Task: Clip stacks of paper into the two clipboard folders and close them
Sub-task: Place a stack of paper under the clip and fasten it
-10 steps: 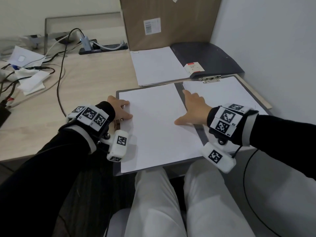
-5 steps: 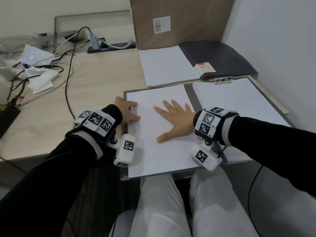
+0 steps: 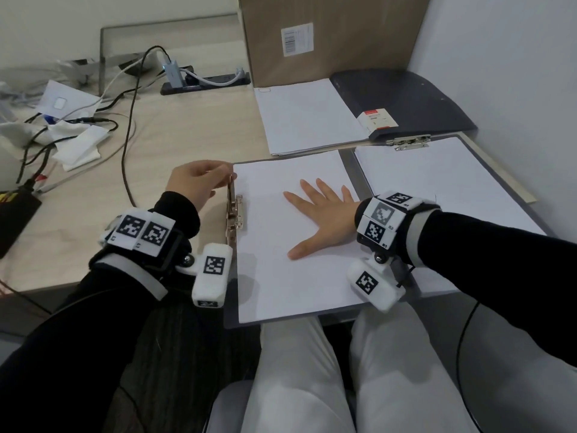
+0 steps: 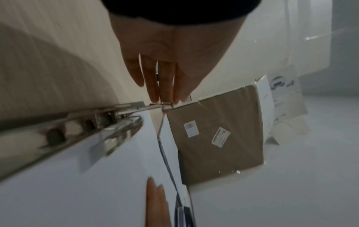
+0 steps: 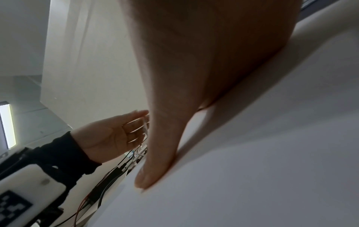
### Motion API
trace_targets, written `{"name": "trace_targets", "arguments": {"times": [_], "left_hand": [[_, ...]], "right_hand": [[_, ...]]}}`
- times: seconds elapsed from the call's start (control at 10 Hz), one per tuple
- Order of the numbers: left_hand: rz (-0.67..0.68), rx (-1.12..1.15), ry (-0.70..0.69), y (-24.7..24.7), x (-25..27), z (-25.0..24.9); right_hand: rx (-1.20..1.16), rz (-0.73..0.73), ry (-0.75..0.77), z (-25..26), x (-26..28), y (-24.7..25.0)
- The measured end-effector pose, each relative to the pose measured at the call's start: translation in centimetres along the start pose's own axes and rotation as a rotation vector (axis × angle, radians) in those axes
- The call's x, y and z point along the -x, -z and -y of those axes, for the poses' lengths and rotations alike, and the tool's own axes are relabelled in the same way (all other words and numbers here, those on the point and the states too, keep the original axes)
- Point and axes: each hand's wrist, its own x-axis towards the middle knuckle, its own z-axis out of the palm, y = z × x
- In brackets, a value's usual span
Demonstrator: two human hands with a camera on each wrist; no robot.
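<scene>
Fingers (image 3: 218,178) of the left hand (image 3: 195,182) pinch the raised metal clip lever (image 3: 230,190) while the right hand (image 3: 324,215) lies flat, fingers spread, on the paper stack (image 3: 281,276) in the open clipboard folder (image 3: 348,170) on the bench (image 3: 187,132), near a cardboard box (image 3: 327,35).

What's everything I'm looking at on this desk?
Clipboard folder: one, grey, open at desk edge, paper on both halves.
Metal clip: one, silver, folder's left edge.
Paper stack: one, white, behind folder.
Dark folder: one, navy, far right, closed.
Cardboard box: one, brown, at back.
Cables: several, black and white, left.
Left hand: fingertips pinch the clip's lever.
Right hand: flat on the left sheet.
</scene>
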Motion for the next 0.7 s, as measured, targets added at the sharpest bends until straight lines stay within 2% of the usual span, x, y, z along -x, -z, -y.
{"name": "trace_targets", "arguments": {"times": [0.1, 0.2, 0.3, 0.4, 0.5, 0.7], "left_hand": [[0.249, -0.017, 0.047, 1.4, 0.0, 0.1], [0.515, -0.190, 0.042, 3.0, -0.4, 0.9], [0.693, -0.364, 0.054, 3.7, -0.5, 1.7], [0.755, -0.493, 0.021, 3.2, -0.4, 1.8], [0.709, -0.703, 0.027, 2.7, -0.1, 1.4], [0.610, -0.839, -0.102, 1.9, 0.4, 2.9]], "right_hand": [[-0.001, 0.007, -0.003, 0.1, 0.0, 0.1], [0.002, 0.010, -0.002, 0.1, 0.1, 0.2], [0.006, 0.012, -0.004, 0.1, 0.1, 0.1], [0.009, 0.013, -0.005, 0.1, 0.0, 0.2], [0.005, 0.012, -0.002, 0.0, 0.0, 0.1], [0.006, 0.009, 0.003, 0.1, -0.1, 0.1]]}}
